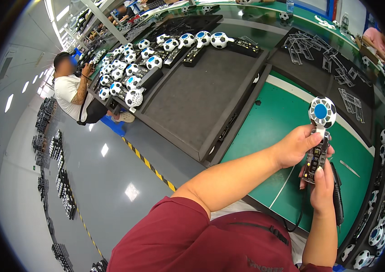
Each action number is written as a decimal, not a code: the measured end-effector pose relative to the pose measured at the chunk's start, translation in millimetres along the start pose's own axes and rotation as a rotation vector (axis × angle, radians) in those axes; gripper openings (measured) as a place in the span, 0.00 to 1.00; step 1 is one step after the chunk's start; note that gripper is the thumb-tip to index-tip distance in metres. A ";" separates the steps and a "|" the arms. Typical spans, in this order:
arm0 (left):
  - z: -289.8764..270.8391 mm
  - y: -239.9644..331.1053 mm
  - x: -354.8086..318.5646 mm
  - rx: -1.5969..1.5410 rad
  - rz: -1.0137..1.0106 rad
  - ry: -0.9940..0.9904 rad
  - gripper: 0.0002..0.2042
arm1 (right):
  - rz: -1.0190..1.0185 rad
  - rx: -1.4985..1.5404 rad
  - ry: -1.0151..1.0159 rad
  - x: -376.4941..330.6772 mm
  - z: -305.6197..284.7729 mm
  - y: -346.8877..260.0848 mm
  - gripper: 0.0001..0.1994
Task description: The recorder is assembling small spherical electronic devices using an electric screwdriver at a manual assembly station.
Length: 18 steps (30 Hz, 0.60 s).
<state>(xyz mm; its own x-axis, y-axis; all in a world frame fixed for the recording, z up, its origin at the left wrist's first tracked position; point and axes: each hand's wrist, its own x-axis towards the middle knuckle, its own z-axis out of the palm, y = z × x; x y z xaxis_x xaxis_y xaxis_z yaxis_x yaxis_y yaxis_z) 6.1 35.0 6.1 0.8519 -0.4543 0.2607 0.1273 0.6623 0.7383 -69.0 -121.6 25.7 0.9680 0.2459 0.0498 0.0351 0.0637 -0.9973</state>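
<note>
Both hands hold a handheld fan with a round football-patterned head, a blue disc in its middle and dark electronics showing in the handle. My left hand is closed round the upper handle, just below the head. Lower down, my right hand grips the handle's bottom end, thumb on its front. A black corded tool, seemingly an electric screwdriver, lies beside my right wrist. A thin pale strip rests on the green mat to the right.
At left, a large black tray carries many similar fans along its far and left sides. Clear plastic frames lie on a black tray at the back right. More fans line the right edge. A seated person works at far left.
</note>
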 end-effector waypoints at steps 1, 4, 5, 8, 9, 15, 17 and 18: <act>0.1 -0.7 0.2 -0.030 -0.014 -0.009 0.21 | -0.015 0.029 -0.004 -0.6 0.5 0.4 0.20; -2.7 -4.5 0.1 0.021 0.004 0.023 0.21 | -0.013 -0.210 0.007 -1.2 -2.5 -1.0 0.21; -3.9 -5.5 -0.2 0.047 0.014 0.038 0.21 | -0.012 -0.330 0.011 -1.2 -3.8 -1.6 0.22; -2.7 -6.8 -0.9 0.069 0.025 0.059 0.21 | -0.035 -0.421 0.004 -1.3 -7.0 6.1 0.23; -1.8 -6.7 -1.4 0.067 0.027 0.066 0.21 | -0.060 -0.390 -0.010 -1.2 -7.6 12.4 0.25; 3.5 2.8 -1.5 0.019 0.059 0.041 0.22 | -0.048 -0.414 -0.032 -1.1 -9.6 10.2 0.28; 1.8 5.4 -0.7 0.005 0.071 0.031 0.23 | -0.027 -0.443 -0.034 -1.8 -9.5 3.4 0.29; -0.9 5.8 1.4 -0.024 0.108 0.000 0.25 | 0.005 -0.317 -0.075 -2.0 -8.5 -1.2 0.29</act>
<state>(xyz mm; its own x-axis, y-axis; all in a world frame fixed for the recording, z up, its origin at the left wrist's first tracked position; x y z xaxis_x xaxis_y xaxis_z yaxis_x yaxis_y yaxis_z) 8.4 38.7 10.1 0.8611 -0.3800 0.3377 0.0472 0.7212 0.6911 -68.8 -130.3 26.4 0.9479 0.3166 0.0367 0.1172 -0.2391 -0.9639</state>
